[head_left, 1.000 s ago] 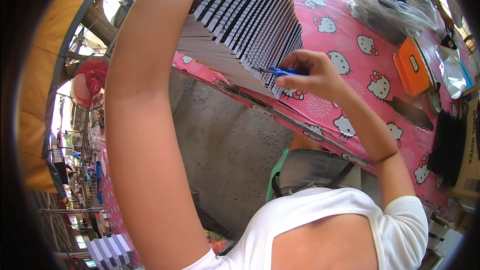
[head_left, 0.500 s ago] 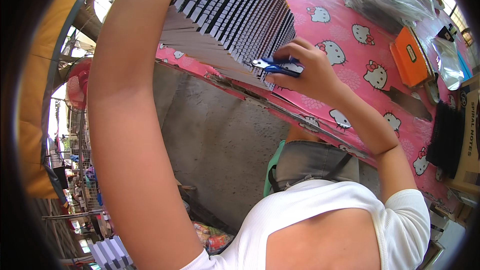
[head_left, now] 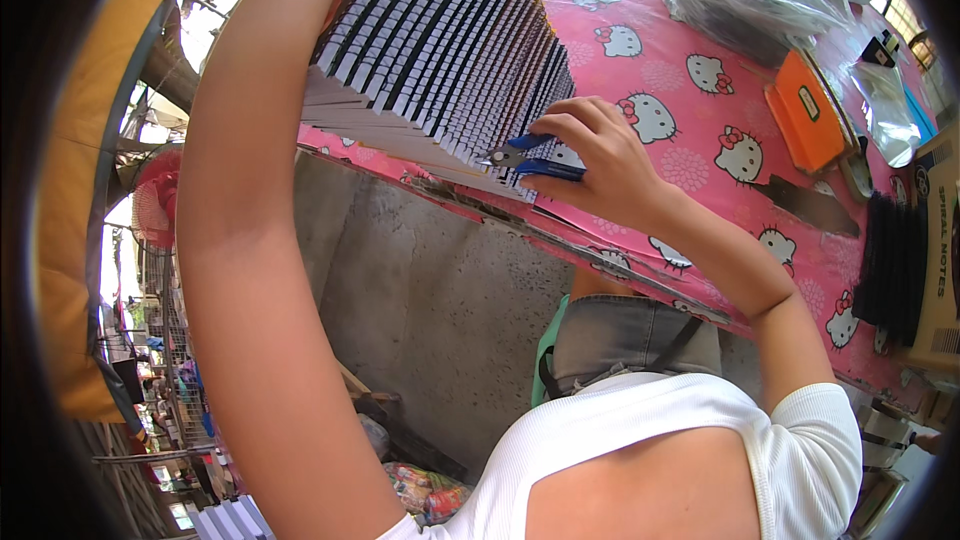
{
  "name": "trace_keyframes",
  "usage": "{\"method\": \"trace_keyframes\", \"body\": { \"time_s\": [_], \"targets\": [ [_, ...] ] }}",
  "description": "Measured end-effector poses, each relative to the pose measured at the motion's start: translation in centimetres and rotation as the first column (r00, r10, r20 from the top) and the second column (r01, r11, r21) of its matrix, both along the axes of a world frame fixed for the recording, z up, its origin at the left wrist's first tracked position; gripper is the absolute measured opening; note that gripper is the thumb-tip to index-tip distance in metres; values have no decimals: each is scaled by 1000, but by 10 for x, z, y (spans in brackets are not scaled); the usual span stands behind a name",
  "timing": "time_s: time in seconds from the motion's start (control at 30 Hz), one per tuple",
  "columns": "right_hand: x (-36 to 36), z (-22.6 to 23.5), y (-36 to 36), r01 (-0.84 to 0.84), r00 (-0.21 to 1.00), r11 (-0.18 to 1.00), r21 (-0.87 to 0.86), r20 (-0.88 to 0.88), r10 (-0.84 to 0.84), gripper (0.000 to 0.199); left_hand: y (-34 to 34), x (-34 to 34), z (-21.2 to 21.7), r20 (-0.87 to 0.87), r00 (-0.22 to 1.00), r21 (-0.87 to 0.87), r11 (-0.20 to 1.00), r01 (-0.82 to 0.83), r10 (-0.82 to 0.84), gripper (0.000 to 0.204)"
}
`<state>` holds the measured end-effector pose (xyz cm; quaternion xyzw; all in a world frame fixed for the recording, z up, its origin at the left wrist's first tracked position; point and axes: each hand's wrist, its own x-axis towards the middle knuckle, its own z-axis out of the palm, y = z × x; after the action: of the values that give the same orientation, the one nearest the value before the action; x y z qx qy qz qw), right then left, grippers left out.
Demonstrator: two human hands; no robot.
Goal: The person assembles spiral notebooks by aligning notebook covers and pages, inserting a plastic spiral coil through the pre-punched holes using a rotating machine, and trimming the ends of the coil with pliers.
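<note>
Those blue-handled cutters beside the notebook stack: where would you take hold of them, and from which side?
Most likely by the two blue handles, coming from the right. The handles splay apart on that side, while the metal head points left, at the notebook stack. The right grip holds them this way.
</note>
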<state>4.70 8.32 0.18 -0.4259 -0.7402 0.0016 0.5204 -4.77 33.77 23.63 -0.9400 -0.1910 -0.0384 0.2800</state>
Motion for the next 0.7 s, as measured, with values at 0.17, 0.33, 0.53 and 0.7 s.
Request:
{"method": "trace_keyframes", "body": {
  "time_s": [0.17,0.33,0.53,0.7],
  "targets": [
    [13,20,11,-682,702,214,-700,-708,-76,40,5,0,0,-34,999,83,996,35,-32,24],
    [1,13,-14,-226,963,805,-548,-251,99,44,19,-5,7,-4,981,383,906,179,-192,22],
    [13,-12,-4,118,990,993,18,78,-119,45,29,25,-3,657,735,482,843,-240,-166,43],
    [17,2,11,-476,867,538,-695,-475,152,45,42,5,5,197,980,38,999,-34,26,43]
  ]
}}
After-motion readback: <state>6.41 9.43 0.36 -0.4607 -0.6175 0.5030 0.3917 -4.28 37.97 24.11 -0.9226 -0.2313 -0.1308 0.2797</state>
